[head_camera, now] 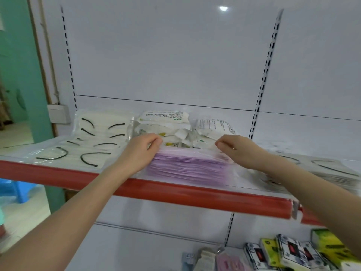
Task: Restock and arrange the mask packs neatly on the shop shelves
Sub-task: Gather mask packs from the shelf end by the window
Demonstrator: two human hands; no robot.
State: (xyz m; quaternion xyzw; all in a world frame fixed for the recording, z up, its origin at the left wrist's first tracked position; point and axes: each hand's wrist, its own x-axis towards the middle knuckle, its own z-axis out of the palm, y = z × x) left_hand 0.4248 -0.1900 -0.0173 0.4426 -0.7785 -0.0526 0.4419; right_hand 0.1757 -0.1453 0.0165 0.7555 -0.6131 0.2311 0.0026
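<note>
Up top, left hand (141, 151) and right hand (239, 151) each pinch the purple mask pack (185, 168); wrap edges blurred

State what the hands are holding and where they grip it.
Both hold the purple mask pack lying on the shelf: the left hand pinches its far left corner, the right hand its far right corner.
</note>
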